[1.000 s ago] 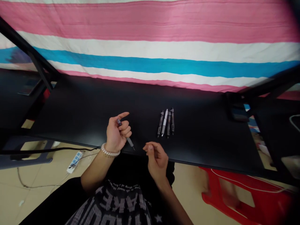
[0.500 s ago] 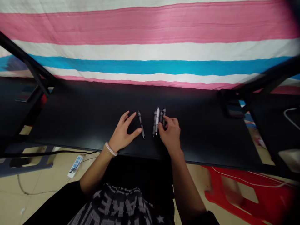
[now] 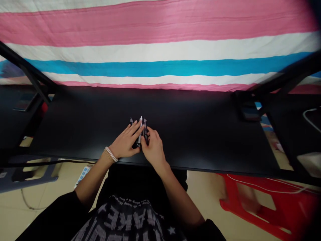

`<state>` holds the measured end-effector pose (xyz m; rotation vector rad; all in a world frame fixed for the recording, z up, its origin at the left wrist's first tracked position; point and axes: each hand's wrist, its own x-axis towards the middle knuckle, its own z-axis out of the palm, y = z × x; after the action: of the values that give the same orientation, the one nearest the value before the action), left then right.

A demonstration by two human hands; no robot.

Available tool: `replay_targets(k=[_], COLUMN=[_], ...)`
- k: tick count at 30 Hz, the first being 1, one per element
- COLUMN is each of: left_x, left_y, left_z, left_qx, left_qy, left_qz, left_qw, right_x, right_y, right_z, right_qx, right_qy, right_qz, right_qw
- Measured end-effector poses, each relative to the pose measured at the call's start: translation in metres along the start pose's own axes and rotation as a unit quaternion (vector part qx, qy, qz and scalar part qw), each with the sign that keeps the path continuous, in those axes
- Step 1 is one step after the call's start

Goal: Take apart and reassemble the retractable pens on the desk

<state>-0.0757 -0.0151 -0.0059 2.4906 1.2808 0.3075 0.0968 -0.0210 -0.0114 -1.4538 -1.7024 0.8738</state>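
Several pens lie side by side on the black table (image 3: pixel 195 130), close to its front edge. A white pen (image 3: pixel 141 118) is in the middle, a dark pen (image 3: pixel 145 122) lies to its right, and another dark pen (image 3: pixel 131 120) shows its top at the left. My left hand (image 3: pixel 126 141) rests flat over the left and middle pens, fingers stretched out, hiding much of their lengths. From the right, my right hand (image 3: pixel 154 146) curls its thumb and fingers around the right side of the bunch.
A striped cloth (image 3: pixel 160 50) hangs behind the table. Black metal frame bars slant at both sides. Under the table are a red plastic stool (image 3: pixel 253 201) at the right, a grey-blue stool (image 3: pixel 32 180) at the left, and a white-and-blue power strip (image 3: pixel 83 174).
My right hand has moved left with its bunch of pens, up to the single pen. The left hand has shifted slightly left and now lies over the pens.
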Motion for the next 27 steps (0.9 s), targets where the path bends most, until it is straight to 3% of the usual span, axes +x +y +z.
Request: replay_targets(k=[8, 17, 27], left_x=[0.000, 0.008, 0.007], left_y=[0.003, 0.018, 0.009], left_z=[0.004, 0.014, 0.007], left_qx=[0.003, 0.027, -0.008], left_qy=[0.008, 0.037, 0.009], left_qz=[0.005, -0.010, 0.015], left_qw=[1.000, 0.999, 1.000], right_x=[-0.006, 0.004, 0.009], right_y=[0.012, 0.023, 0.026], right_z=[-0.020, -0.014, -0.021], right_qx=[-0.008, -0.008, 0.009], right_qy=[-0.012, 0.019, -0.005], right_qz=[-0.002, -0.021, -0.023], right_qw=[1.000, 1.000, 1.000])
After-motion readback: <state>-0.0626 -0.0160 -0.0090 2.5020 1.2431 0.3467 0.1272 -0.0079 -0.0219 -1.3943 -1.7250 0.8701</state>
